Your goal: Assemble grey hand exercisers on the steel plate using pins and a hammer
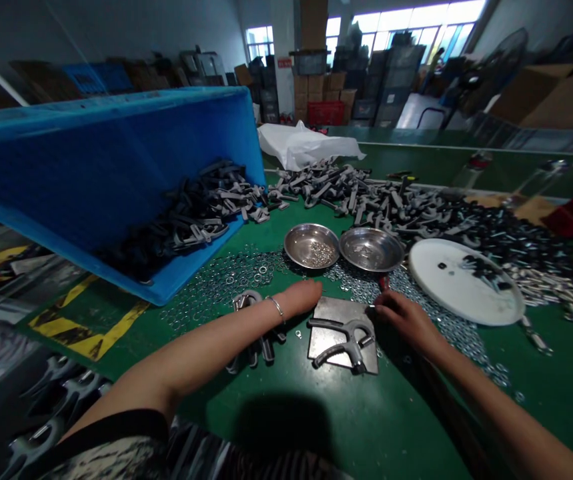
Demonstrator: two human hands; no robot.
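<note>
A grey hand gripper with a coil spring [351, 337] lies on a square metal plate [329, 308] in front of me. My left hand [303, 298], a bracelet at its wrist, is closed beside the plate's far left corner; whatever its fingers hold is hidden. At the plate's far right corner my right hand [406, 319] has its fingers pinched together, with a tiny silvery bit at the tips that is too small to name. Just beyond those fingers is a small red item [384, 283]. More grey hand grippers [266, 350] lie under my left forearm.
A steel bowl of small metal parts [311, 245] touches a second steel bowl [371, 250]. Rings and nuts [221, 280] are scattered around. A white lid [436, 280] lies right, a tipped blue crate [141, 167] stands left. Grey handles [351, 190] are heaped behind.
</note>
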